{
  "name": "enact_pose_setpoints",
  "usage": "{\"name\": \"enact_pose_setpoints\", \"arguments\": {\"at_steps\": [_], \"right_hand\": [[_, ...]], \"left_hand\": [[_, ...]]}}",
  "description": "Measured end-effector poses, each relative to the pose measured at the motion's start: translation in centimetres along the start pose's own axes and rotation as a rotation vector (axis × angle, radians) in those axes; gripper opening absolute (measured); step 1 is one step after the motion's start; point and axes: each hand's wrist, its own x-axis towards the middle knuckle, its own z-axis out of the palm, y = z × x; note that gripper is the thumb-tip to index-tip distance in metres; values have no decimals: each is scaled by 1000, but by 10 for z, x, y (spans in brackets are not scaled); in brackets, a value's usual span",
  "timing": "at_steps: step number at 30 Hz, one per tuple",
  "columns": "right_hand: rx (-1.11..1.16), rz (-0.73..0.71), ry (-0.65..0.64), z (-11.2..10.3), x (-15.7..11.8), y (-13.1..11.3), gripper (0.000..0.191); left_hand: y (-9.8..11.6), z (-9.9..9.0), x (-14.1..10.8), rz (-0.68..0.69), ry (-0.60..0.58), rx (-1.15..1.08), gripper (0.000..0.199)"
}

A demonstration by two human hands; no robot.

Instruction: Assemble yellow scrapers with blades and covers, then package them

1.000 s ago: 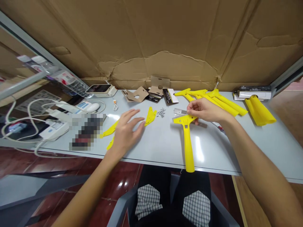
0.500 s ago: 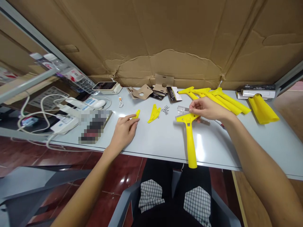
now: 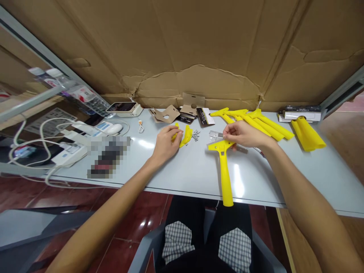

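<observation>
My right hand (image 3: pixel 241 133) pinches the head of a yellow plastic scraper (image 3: pixel 225 172), its handle pointing toward me over the table's front edge. Flat metal blades (image 3: pixel 215 134) lie just beyond the scraper head. My left hand (image 3: pixel 166 144) is closed on a small yellow plastic piece (image 3: pixel 174 137), partly hidden by the fingers. Right beside it lie similar yellow pieces (image 3: pixel 186 137). A little heap of silver screws (image 3: pixel 195 135) sits to the right of those pieces.
Several yellow scraper handles (image 3: pixel 267 127) lie at the back right, near a yellow sleeve-like piece (image 3: pixel 308 134) and a box (image 3: pixel 301 113). Opened card packaging (image 3: pixel 187 110) stands behind the screws. To the left are a phone (image 3: pixel 123 107), white cables and a power strip (image 3: pixel 69 151).
My left hand has moved right and away from me with the small yellow piece, to the other yellow pieces. My right hand still holds the scraper. The whole view has shifted slightly.
</observation>
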Motion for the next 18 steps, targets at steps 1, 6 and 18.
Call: {"name": "enact_pose_setpoints", "arguments": {"at_steps": [1, 6, 18], "right_hand": [[-3, 0, -3, 0, 0, 1, 16], [38, -14, -2, 1, 2, 2, 19], [232, -9, 77, 16, 10, 16, 31]], "left_hand": [[2, -5, 1, -22, 32, -14, 36], [28, -22, 3, -133, 97, -189, 37], [122, 26, 1, -526, -614, -1198, 38]]}}
